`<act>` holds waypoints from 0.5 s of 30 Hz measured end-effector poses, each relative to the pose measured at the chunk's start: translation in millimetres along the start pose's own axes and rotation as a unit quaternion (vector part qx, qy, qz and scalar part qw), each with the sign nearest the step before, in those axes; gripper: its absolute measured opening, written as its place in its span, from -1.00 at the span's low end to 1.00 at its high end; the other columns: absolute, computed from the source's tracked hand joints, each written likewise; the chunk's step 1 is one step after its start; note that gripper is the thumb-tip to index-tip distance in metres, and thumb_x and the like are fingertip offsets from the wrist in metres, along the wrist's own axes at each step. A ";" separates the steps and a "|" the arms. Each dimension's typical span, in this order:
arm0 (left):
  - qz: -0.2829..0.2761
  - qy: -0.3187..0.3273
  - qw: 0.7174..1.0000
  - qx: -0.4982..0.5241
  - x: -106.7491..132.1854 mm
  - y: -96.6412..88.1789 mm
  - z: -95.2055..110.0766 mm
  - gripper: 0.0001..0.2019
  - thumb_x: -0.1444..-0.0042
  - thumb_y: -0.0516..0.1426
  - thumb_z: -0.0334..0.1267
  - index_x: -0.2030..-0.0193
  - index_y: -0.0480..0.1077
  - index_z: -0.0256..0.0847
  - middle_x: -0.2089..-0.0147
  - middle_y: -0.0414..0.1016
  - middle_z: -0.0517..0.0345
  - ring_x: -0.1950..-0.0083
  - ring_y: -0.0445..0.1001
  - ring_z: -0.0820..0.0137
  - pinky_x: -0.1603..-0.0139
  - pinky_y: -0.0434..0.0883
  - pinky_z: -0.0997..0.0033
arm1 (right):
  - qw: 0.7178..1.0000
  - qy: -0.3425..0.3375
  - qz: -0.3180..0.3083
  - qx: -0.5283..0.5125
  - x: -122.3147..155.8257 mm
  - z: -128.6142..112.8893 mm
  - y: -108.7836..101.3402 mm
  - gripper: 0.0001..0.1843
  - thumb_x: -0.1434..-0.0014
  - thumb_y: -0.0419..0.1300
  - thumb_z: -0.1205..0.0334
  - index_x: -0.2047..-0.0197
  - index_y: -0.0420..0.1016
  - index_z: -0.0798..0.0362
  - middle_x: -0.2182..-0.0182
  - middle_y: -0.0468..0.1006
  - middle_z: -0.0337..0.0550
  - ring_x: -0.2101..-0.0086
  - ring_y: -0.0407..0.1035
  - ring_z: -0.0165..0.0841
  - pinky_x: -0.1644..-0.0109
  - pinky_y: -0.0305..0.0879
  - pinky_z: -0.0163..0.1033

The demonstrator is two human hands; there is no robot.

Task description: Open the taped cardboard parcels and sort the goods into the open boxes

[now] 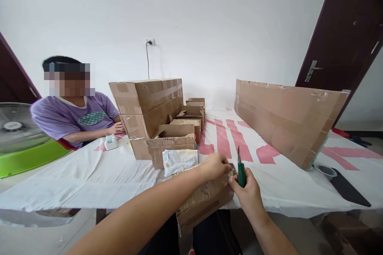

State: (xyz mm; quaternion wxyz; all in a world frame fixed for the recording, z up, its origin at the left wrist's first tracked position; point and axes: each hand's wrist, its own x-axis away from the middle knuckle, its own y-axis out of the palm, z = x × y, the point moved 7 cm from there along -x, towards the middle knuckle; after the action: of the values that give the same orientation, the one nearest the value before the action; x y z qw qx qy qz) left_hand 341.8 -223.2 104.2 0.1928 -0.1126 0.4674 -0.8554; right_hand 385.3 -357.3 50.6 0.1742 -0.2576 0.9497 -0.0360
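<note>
A taped cardboard box point(206, 203) rests tilted at the table's front edge, over my lap. My left hand point(214, 166) is closed at the box's far right corner, its fingers curled over the edge; whatever it pinches there is too small to make out. In my right hand point(249, 187) a green-handled utility knife point(241, 173) stands with its blade out and pointing up. The thumb of that hand touches the same box corner. Just beyond my left forearm lies a white printed pouch point(180, 159), leaning against an open carton.
Stacked cardboard boxes point(158, 103) and a row of open cartons point(173, 143) stand left of centre. A tall cardboard panel point(287, 115) rises on the right, near a dark flat object point(348, 187) and a clear lid point(325, 170). A person point(80, 115) sits at the left.
</note>
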 end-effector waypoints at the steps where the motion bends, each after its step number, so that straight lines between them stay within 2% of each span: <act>1: -0.001 0.003 1.000 0.001 0.7 -0.3 0.2 -0.86 -0.08 0.17 -0.24 0.39 0.53 -0.21 0.40 0.57 0.17 0.32 0.49 0.39 0.41 0.25 0.50 | 1.000 0.018 -0.009 -0.014 0.2 2.1 0.4 -0.69 0.00 0.27 -0.03 0.38 0.28 -0.04 0.53 0.45 -0.33 0.53 0.33 -0.37 0.40 0.27 -0.27; 5: -0.006 0.016 1.000 0.007 3.5 1.1 2.4 -0.85 -0.09 0.15 -0.24 0.40 0.52 -0.22 0.40 0.57 0.17 0.32 0.48 0.39 0.40 0.28 0.50 | 0.997 0.060 -0.011 -0.050 -2.0 -0.5 -1.6 -0.61 -0.01 0.27 -0.14 0.35 0.27 -0.04 0.54 0.49 -0.32 0.64 0.29 -0.42 0.55 0.20 -0.30; 8: -0.016 0.029 0.999 0.011 4.9 4.4 4.9 -0.85 -0.07 0.18 -0.20 0.35 0.52 -0.22 0.36 0.59 0.18 0.30 0.49 0.38 0.37 0.32 0.51 | 0.998 0.055 -0.003 -0.037 -5.5 -8.5 -2.6 -0.56 0.04 0.32 -0.15 0.31 0.31 -0.02 0.55 0.48 -0.33 0.62 0.32 -0.39 0.54 0.24 -0.28; 11: -0.021 0.039 0.999 0.004 5.6 5.6 5.9 -0.86 -0.06 0.21 -0.19 0.33 0.50 -0.22 0.33 0.59 0.20 0.29 0.51 0.39 0.37 0.34 0.54 | 0.999 0.046 -0.003 -0.009 -7.5 -9.7 -1.6 -0.57 0.07 0.35 -0.09 0.28 0.34 -0.01 0.52 0.49 -0.31 0.56 0.38 -0.34 0.48 0.31 -0.25; 15: -0.021 0.059 0.998 -0.028 10.3 3.0 7.2 -0.83 -0.09 0.21 -0.15 0.30 0.49 -0.21 0.32 0.59 0.17 0.29 0.52 0.38 0.38 0.34 0.53 | 0.999 0.022 -0.002 0.035 -7.0 -6.8 -2.5 -0.71 0.06 0.28 0.06 0.29 0.35 -0.02 0.48 0.53 -0.28 0.46 0.44 -0.28 0.35 0.37 -0.20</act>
State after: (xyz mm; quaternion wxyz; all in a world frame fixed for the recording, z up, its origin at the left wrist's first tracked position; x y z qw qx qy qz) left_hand 335.9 -234.7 105.7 0.1439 -0.0772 0.4991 -0.8510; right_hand 389.8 -356.1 59.6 0.1618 -0.2527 0.9509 -0.0758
